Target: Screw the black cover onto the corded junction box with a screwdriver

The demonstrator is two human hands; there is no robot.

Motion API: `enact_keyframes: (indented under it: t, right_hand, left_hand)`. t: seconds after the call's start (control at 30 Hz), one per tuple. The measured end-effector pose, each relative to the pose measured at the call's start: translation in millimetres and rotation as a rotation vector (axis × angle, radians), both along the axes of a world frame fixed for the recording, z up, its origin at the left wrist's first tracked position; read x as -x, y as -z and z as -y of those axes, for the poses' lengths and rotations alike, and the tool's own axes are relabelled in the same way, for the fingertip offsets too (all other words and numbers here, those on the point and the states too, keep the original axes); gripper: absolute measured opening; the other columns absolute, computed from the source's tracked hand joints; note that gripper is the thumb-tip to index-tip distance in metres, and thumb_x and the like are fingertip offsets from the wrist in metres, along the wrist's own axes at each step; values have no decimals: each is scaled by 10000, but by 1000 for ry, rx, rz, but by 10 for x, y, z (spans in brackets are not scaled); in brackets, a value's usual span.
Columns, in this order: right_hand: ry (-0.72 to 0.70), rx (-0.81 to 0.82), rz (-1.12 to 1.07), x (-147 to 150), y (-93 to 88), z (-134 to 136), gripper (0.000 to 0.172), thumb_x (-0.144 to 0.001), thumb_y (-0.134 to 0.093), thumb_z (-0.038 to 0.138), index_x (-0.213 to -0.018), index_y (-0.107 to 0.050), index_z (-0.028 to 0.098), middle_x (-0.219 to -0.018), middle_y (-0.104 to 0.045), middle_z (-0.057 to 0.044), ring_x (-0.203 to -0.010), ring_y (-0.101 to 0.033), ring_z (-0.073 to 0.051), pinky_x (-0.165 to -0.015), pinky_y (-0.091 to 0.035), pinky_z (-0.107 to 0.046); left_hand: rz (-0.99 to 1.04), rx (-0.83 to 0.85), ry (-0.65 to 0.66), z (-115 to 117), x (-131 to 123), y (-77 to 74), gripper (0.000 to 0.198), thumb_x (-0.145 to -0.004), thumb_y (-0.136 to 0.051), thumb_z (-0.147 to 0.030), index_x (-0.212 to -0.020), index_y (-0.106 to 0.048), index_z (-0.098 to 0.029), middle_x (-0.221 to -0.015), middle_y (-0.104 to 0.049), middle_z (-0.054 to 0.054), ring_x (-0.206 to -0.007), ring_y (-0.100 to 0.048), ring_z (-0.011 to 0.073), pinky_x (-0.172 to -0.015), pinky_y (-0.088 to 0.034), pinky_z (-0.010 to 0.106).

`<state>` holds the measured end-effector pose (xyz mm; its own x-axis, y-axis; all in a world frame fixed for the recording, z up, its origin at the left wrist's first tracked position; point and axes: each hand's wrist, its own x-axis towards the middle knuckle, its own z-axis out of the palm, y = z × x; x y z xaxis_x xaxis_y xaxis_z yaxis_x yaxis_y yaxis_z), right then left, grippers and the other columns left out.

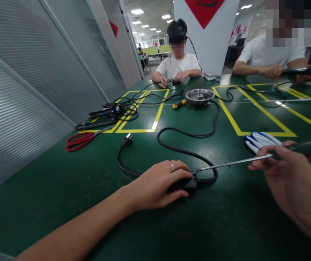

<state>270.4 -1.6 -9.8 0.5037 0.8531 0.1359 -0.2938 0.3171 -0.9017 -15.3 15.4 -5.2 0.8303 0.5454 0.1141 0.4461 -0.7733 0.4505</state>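
Note:
My left hand (161, 183) is closed over a small black box, which looks like a power adapter (184, 184), pressing it to the table. A black cord (127, 168) with a plug (127, 139) lies to its left, and another black cord (181, 150) curves away from its right end. In my right hand (294, 174) is a screwdriver (234, 162) with a dark handle and long metal shaft. Its tip reaches the adapter's right end, close to my left fingertips; whether it touches cannot be made out.
Red-handled scissors (81, 140) lie at the left near black parts (98, 117) and tangled cables. A metal bowl (200, 95) with small dark pieces stands mid-table beside a yellow-black tool (179, 104). White-blue gloves (258, 139) lie near my right hand. Two people (179, 65) work across the table.

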Motion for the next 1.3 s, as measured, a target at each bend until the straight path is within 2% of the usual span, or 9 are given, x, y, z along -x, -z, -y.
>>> enact_keyframes:
  t: [0.23,1.0,1.17,1.3]
  right_hand:
    - [-61,83,-31,14,19,-15,211,-676,-678,218,-807,-515,195,-724,-617,-28,-548,-607,-158,-490,-534,-286]
    - [-93,62,20,13,50,0,214,-684,-694,224,-807,-523,185,-744,-613,-27,-569,-626,-171,-494,-541,-294]
    - [-114,36,120,35,84,38,202,-720,-683,255,-830,-531,182,-739,-622,-33,-560,-638,-198,-517,-555,-341]
    - [-84,-5,212,42,36,63,202,-729,-680,229,-887,-558,196,-769,-637,-34,-608,-648,-210,-559,-564,-377]
  left_hand:
    - [4,12,-4,8,0,0,372,-893,-568,-326,-1237,-485,-211,-1245,-534,107,-1097,-532,239,-925,-441,397]
    - [1,16,2,8,-1,1,376,-893,-566,-337,-1236,-478,-211,-1244,-532,97,-1100,-527,237,-926,-438,391]
    - [8,22,1,10,-9,-1,422,-892,-563,-319,-1275,-435,-201,-1236,-533,103,-1099,-520,239,-936,-435,395]
    - [-36,7,-7,15,-14,-17,439,-895,-556,-316,-1302,-428,-215,-1247,-519,87,-1090,-519,231,-932,-440,388]
